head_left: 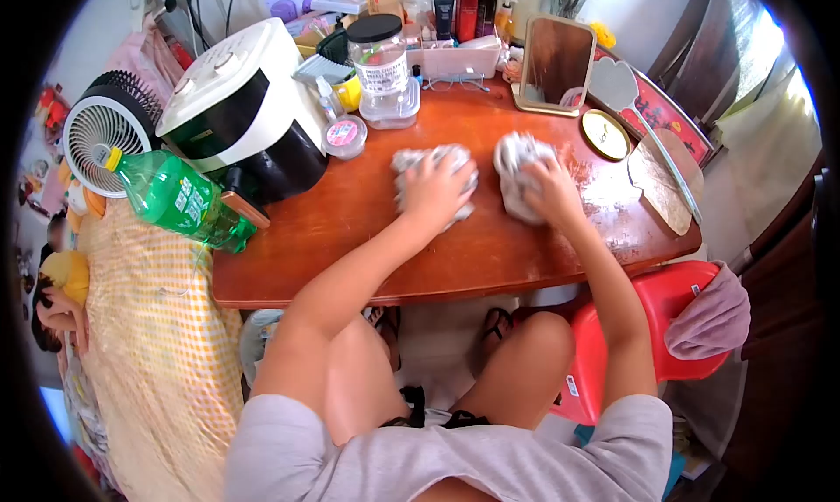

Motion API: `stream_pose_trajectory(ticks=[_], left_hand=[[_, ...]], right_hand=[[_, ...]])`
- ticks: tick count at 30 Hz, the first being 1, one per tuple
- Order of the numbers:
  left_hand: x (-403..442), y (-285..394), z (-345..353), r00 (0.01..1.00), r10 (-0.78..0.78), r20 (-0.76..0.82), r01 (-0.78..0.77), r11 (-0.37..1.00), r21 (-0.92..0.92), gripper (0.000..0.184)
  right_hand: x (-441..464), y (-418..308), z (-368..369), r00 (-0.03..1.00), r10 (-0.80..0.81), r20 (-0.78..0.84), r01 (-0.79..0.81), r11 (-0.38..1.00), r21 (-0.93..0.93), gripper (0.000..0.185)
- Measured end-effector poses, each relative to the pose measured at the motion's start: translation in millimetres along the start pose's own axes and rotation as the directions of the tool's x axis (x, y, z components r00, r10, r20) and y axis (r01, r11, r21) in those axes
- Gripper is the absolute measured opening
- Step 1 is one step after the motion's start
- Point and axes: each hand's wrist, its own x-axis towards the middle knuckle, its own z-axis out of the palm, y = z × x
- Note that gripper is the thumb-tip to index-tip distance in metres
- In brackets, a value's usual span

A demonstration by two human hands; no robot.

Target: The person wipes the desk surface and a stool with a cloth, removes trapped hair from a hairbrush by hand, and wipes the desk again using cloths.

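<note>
My left hand (435,192) presses down on a crumpled grey-and-white cloth (409,159) near the middle of the brown wooden table (350,240). Its fingers curl over the cloth and partly cover it. Just to the right, my right hand (551,191) grips a second bunched cloth (514,194), also greyish white, against the tabletop. The two cloths lie apart, with a strip of wood between them. Wet-looking shiny patches show on the wood right of my right hand.
A green soda bottle (179,196), an air fryer (254,91) and a fan (105,135) stand left. Behind are a black-lidded jar (381,60), glasses (455,83) and a mirror (556,60). A fly swatter (652,130) lies right, above a red chair (647,301).
</note>
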Motion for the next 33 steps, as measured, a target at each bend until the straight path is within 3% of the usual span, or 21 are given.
stream_pose_trajectory(ticks=[2,3,5,7,8,9,10,12,14,15,17,20,22,23,25,27,29,32,33], left_hand=[[-54.8,-29.4,-45.9,0.999,0.035,0.027,-0.035,0.999,0.015,0.043],[-82.2,-44.0,-64.4,0.997,-0.02,0.07,0.019,1.0,0.013,0.048],[-129.2,-70.2,-102.2,0.979,-0.144,0.146,0.144,0.989,0.008,0.057],[-152.1,-86.3,-128.1,0.968,-0.243,0.065,0.248,0.965,-0.085,0.067],[-159.8,-89.7,-127.0,0.938,-0.34,0.07,0.334,0.833,-0.441,0.073],[-162.5,-88.4,-118.1,0.938,-0.338,0.075,0.334,0.829,-0.449,0.073],[-164.2,-86.8,-106.4,0.96,-0.279,0.03,0.273,0.901,-0.336,0.072],[-157.5,-77.6,-93.6,0.973,-0.228,-0.047,0.218,0.963,-0.155,0.065],[-147.7,-79.8,-79.9,0.965,-0.256,-0.059,0.248,0.963,-0.107,0.061],[-144.0,-80.2,-77.3,0.954,-0.288,-0.087,0.284,0.957,-0.057,0.057],[-145.3,-75.2,-85.7,0.95,-0.302,-0.079,0.301,0.953,-0.023,0.052],[-163.2,-83.8,-104.6,0.943,-0.332,0.001,0.332,0.943,0.001,0.051],[-178.1,-102.5,-113.0,0.95,-0.311,-0.018,0.311,0.95,0.008,0.051],[-181.3,-110.2,-113.1,0.952,-0.306,-0.021,0.306,0.952,0.012,0.052],[-173.1,-114.7,-106.6,0.96,-0.28,-0.022,0.28,0.96,0.002,0.052],[-152.3,-109.8,-93.5,0.972,-0.233,-0.038,0.231,0.972,-0.041,0.052],[-110.7,-77.3,-73.3,0.992,-0.122,-0.014,0.12,0.987,-0.103,0.05],[-41.7,6.5,-22.1,0.976,0.203,-0.08,-0.218,0.905,-0.365,0.051],[-22.0,40.0,-10.5,0.939,0.342,-0.032,-0.328,0.863,-0.384,0.052]], right_hand=[[-53.5,-6.2,-25.1,0.999,-0.036,0.026,0.037,0.999,-0.01,0.04],[-76.3,-0.8,-34.9,0.999,-0.027,0.018,0.028,0.999,-0.023,0.041],[-105.0,28.1,-52.0,0.99,0.135,-0.033,-0.137,0.985,-0.103,0.041],[-108.2,59.9,-58.4,0.957,0.244,-0.156,-0.261,0.961,-0.096,0.042],[-99.3,69.0,-53.6,0.95,0.294,-0.108,-0.287,0.955,0.074,0.043],[-87.8,70.4,-41.1,0.962,0.252,-0.106,-0.248,0.968,0.044,0.046],[-70.0,64.8,-19.1,0.979,0.17,-0.111,-0.168,0.985,0.027,0.05],[-24.7,-6.1,8.7,0.99,0.141,0.019,-0.142,0.987,0.07,0.055],[13.5,-74.0,49.8,0.984,-0.173,0.05,0.152,0.947,0.283,0.047],[24.4,-111.9,65.8,0.961,-0.23,0.154,0.179,0.94,0.289,0.043],[25.3,-166.8,96.1,0.909,-0.417,0.012,0.384,0.847,0.367,0.039],[7.8,-156.2,71.5,0.91,-0.414,0.01,0.381,0.846,0.373,0.035],[-15.4,-104.0,38.0,0.965,-0.256,0.054,0.226,0.92,0.321,0.029],[-29.2,-72.7,23.0,0.994,-0.102,0.035,0.095,0.982,0.163,0.029],[-73.3,16.7,5.1,0.966,0.079,-0.247,-0.035,0.984,0.176,0.032],[-109.4,38.6,-34.7,0.868,0.293,-0.402,-0.288,0.955,0.074,0.033],[-118.7,52.0,-32.0,0.819,0.319,-0.477,-0.336,0.941,0.052,0.035],[-111.0,38.1,-24.8,0.745,0.421,-0.517,-0.471,0.881,0.038,0.034],[-110.2,38.3,-24.7,0.739,0.424,-0.523,-0.478,0.878,0.036,0.034]])
